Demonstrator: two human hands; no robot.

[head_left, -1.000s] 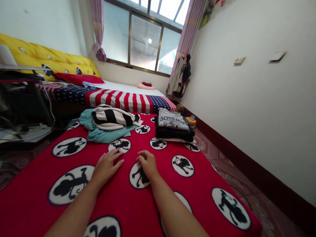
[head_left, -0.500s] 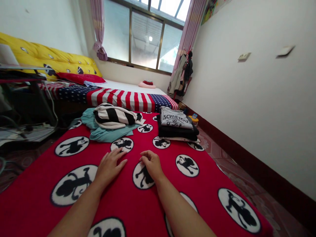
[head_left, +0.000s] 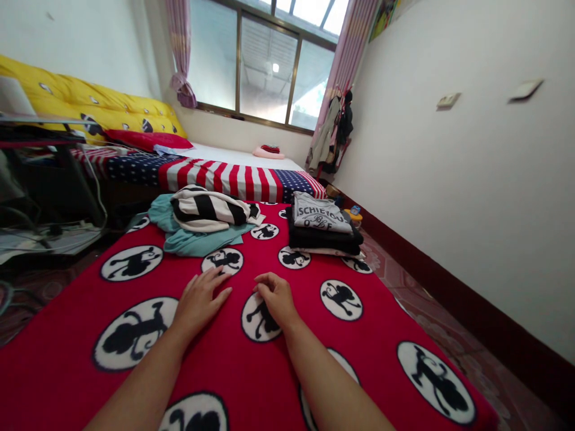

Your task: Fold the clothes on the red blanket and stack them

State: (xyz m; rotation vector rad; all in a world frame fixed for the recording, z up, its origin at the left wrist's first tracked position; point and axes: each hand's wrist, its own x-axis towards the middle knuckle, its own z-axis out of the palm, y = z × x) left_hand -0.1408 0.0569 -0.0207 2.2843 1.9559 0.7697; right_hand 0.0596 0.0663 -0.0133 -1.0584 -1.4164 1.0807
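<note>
My left hand point(head_left: 202, 302) rests palm down on a red blanket point(head_left: 287, 383) printed with black monkeys in white circles, its fingers spread and nothing in it. Close by on the right, my right hand point(head_left: 275, 296) lies on the same blanket with loosely curled fingers, the thumb against them; no object shows in it. Beyond the left hand sits a loose heap: a black-and-white striped garment point(head_left: 211, 208) on top of a teal garment point(head_left: 193, 242). Past the right hand is a folded stack, with a grey lettered shirt point(head_left: 321, 212) above black clothing point(head_left: 323, 237).
A bed with a stars-and-stripes cover point(head_left: 215, 178) stands behind, under the window. Clothes hang on a rack point(head_left: 330, 134) in the far right corner. At left is a desk point(head_left: 40, 143) with cables. A white wall point(head_left: 471, 179) runs along the right.
Both hands stay in place on the blanket. Only the camera view shifts very slightly; the clothes have not moved.
</note>
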